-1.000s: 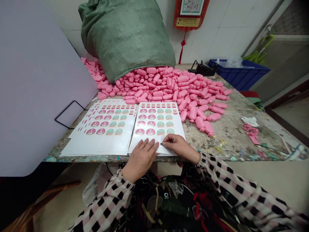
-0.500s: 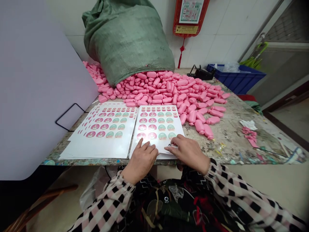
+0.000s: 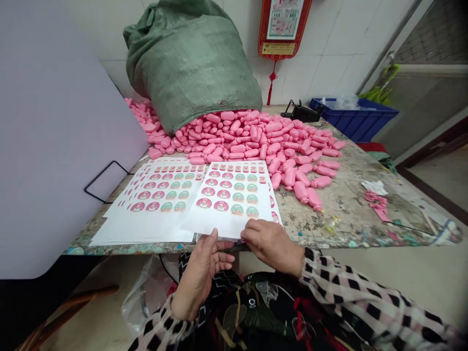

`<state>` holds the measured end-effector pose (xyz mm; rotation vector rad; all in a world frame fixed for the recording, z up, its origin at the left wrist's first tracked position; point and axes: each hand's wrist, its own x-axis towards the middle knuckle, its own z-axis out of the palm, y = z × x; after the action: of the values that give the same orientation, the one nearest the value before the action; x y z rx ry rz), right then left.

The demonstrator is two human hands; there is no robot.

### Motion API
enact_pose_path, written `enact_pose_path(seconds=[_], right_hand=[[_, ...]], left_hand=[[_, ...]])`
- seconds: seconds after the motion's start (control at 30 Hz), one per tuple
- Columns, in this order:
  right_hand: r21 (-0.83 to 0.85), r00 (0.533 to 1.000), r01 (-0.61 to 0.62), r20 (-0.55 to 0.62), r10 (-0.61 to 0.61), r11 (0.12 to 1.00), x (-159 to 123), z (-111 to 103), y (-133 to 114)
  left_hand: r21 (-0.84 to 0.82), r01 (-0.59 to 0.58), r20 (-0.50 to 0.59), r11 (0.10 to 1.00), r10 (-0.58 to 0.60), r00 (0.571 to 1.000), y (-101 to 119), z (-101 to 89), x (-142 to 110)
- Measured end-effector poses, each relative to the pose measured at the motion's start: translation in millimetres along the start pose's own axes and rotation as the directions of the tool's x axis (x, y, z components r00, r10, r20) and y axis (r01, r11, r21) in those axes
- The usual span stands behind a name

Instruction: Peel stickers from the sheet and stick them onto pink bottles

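Observation:
My right hand (image 3: 271,245) pinches the near edge of a white sticker sheet (image 3: 215,223) printed with rows of pink and green round labels. That edge is lifted off the table and hangs near its front rim. Just left of it my left hand (image 3: 204,265) is open, thumb up and fingers apart, close under the sheet's edge. A thin dark thing (image 3: 237,247) shows between the two hands; its kind I cannot make out. Beneath the raised sheet another printed sheet (image 3: 275,207) peeks out on the right. A fanned stack of similar sheets (image 3: 146,226) lies to the left.
Pink bottle-shaped pieces (image 3: 237,141) spill from a green sack (image 3: 197,68) across the table's back. A blue crate (image 3: 354,119) stands back right. Pink scraps (image 3: 376,202) and white tissue (image 3: 375,187) lie right. A pale panel (image 3: 66,146) blocks the left side.
The sheet's near edge has come up and the sheet has shifted left, overlapping the stack. My left hand has left the sheet's surface and turned, moving down toward me; my right hand has moved slightly left and down.

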<state>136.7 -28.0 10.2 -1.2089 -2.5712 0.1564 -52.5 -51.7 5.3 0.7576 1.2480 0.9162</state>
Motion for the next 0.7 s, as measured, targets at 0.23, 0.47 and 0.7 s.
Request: enact_pose_path(seconds=[0.23, 0.47, 0.7], right_hand=[[0.058, 0.993, 0.109, 0.045, -0.112, 0.992, 2.5, -7.5, -19.9], [0.243, 0.999, -0.002, -0.046, 0.014, 0.970, -3.3, -16.6, -11.3], [0.275, 0.999, -0.040, 0.015, 0.038, 0.961, -10.2, -8.9, -10.5]], left_hand=[[-0.278, 0.012, -0.211, 0.960, -0.073, 0.975, 0.7, -17.6, 7.7], [-0.237, -0.111, -0.511, 0.965, -0.027, 0.859, 7.2, -107.4, 6.0], [-0.152, -0.056, -0.522, 0.987, -0.032, 0.853, 36.9, -158.1, 43.6]])
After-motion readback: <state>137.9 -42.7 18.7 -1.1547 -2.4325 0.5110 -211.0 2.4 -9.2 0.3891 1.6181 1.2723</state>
